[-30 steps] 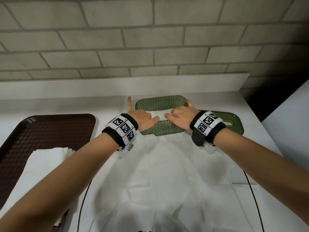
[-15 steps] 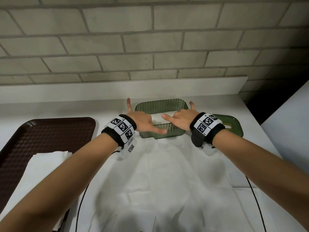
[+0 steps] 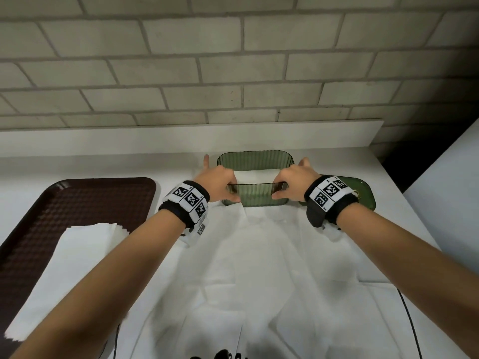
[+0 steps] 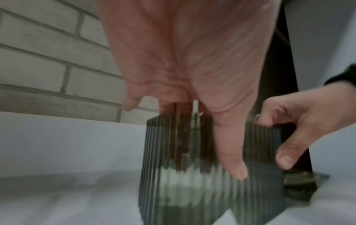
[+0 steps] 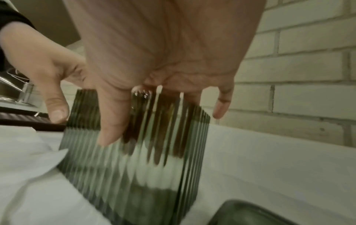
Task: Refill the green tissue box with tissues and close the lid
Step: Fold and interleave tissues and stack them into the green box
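Head view: my white cloth-draped tabletop (image 3: 259, 268) carries the ribbed, translucent green tissue box (image 3: 255, 161), lidless, against the back ledge. Left of the box lies a textured brown tray (image 3: 77, 200) holding flat white tissues (image 3: 67, 257). Right of the box rests its smooth green lid (image 3: 365, 195). Folded tissue (image 3: 256, 175) sits inside. My left hand (image 3: 220, 183) and right hand (image 3: 295, 183) each grip a box end, fingers inside, thumbs outside.

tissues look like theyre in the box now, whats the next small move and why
Probably let go with the right hand and reach for the lid lying beside the green tissue box. White tissues already sit inside, the box is open on top, and both hands grip its near rim.
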{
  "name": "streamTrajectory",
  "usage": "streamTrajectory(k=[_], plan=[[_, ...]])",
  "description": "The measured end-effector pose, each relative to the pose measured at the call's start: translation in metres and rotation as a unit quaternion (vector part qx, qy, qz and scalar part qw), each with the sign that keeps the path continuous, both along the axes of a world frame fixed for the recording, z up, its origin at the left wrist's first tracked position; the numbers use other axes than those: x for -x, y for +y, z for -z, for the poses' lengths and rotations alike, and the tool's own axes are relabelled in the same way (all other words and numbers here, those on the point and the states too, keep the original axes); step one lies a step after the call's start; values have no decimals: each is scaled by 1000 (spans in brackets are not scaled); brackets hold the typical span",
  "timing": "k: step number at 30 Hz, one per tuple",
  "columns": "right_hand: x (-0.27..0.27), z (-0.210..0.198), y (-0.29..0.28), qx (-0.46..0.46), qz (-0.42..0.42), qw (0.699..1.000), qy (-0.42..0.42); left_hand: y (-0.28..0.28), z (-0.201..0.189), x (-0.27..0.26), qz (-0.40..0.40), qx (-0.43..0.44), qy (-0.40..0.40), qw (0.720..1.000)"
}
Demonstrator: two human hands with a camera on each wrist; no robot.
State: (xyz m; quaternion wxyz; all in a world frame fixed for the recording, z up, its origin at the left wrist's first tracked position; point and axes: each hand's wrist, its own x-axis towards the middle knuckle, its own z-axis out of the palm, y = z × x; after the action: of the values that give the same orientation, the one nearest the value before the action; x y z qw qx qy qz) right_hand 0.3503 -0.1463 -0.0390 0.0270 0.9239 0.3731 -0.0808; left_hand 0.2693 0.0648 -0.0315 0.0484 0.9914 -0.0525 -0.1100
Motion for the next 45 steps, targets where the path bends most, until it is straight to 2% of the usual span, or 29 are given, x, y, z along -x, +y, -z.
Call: streamTrajectory(k=[2,5,7,8,10,12,14,17,23,28,30,32,34,38,39,43,45], plan=[[8,-4,-3,-46,-7,998,-40,6,4,16,-4,77,-74,994],[27,-5,-11,-237,-5,967,-88,11,11,58,-43,173,-238,955],[47,-5,-10,-356,-5,932,-67,12,22,88,-84,158,-253,951],[59,-3,-6,-384,-1,923,-33,13,30,101,-114,146,-221,957],[83,5,6,-383,22,921,76,12,44,123,-195,135,-119,964],[103,20,19,-328,47,924,189,10,56,138,-267,133,-32,954],[115,38,30,-260,60,935,235,6,63,148,-310,137,0,941],[122,54,44,-226,85,934,264,3,66,149,-348,171,-27,921],[121,61,69,-287,148,885,336,3,67,142,-356,258,-68,895],[121,67,75,-326,188,842,387,-3,57,144,-398,360,-106,837],[120,66,73,-348,206,816,413,1,56,147,-398,418,-131,806],[119,63,68,-369,214,803,416,5,55,153,-366,468,-152,790],[118,55,60,-392,207,805,393,8,50,159,-317,498,-148,794],[120,31,44,-463,128,802,355,9,38,165,-199,502,-165,825],[119,25,42,-476,112,796,357,8,36,166,-178,513,-172,822],[113,2,30,-539,102,721,423,-4,27,165,-181,594,-177,764],[110,-5,24,-559,103,715,408,-9,28,163,-202,610,-159,750]])
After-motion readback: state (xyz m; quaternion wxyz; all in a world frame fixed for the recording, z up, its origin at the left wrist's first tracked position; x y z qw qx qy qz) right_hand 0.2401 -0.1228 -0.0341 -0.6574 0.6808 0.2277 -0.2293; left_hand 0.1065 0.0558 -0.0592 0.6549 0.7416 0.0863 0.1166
